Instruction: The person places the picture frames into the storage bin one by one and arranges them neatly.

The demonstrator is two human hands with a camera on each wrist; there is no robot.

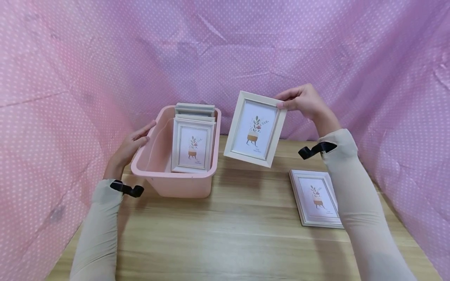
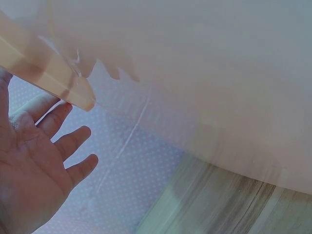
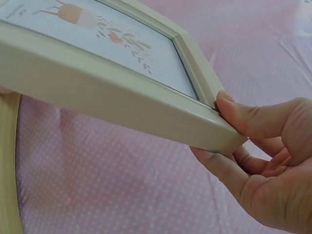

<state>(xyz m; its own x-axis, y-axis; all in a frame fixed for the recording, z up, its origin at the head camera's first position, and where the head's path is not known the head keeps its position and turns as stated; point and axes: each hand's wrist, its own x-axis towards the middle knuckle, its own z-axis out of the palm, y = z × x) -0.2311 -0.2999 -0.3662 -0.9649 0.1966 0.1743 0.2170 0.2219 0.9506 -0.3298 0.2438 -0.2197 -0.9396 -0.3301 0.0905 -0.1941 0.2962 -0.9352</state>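
My left hand (image 1: 129,148) lies at the left rim of a pink plastic bin (image 1: 183,185), thumb and forefinger on the rim. In the left wrist view the other fingers (image 2: 78,168) spread loosely below the rim. Inside the bin, several picture frames (image 1: 192,145) stand on edge against its right side. My right hand (image 1: 307,102) pinches a cream picture frame (image 1: 258,159) by its upper right corner, holding it tilted above the table beside the bin. The right wrist view shows the thumb (image 3: 258,117) on the frame's face and fingers behind it.
A stack of similar picture frames (image 1: 318,197) lies on the wooden table (image 1: 228,242) at the right, partly hidden by my right forearm. Pink polka-dot cloth (image 1: 225,58) hangs around the back and sides.
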